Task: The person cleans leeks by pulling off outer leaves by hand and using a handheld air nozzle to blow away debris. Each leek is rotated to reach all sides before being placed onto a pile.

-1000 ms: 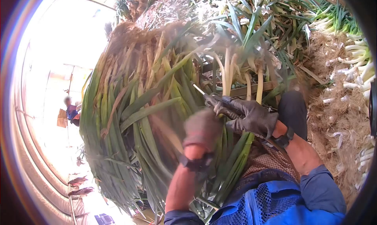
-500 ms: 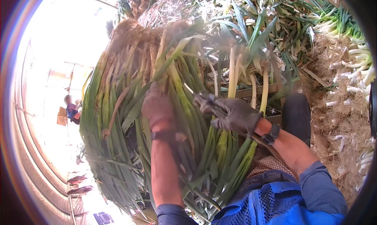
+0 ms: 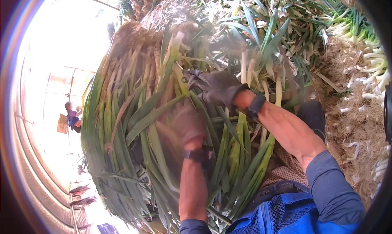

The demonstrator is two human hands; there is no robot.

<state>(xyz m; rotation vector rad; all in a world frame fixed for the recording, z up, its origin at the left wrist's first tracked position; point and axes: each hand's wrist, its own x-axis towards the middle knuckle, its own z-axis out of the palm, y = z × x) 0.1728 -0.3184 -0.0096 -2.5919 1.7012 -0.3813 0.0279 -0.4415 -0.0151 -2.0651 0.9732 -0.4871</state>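
A thick heap of leeks lies in front of me, roots at the far end and green leaves hanging toward me. My left hand, in a dark glove and blurred, is closed around the leaves of a leek on the heap's right side; leaves partly cover the fingers. Just above it my right hand, gloved too, grips a small tool with a thin pale blade, which looks like a knife. Its tip lies against the leek's stalk. Several pale leek stalks stand by my right knee.
Cut leaves and trimmings pile up beyond the heap. On the right are dry roots and a row of trimmed white leeks. Another person is far off at the left, near the pale tunnel wall.
My left hand has shifted right and toward me, pulling leaves along. The right hand has moved left and away from me, bringing the blade up to the leek stalk.
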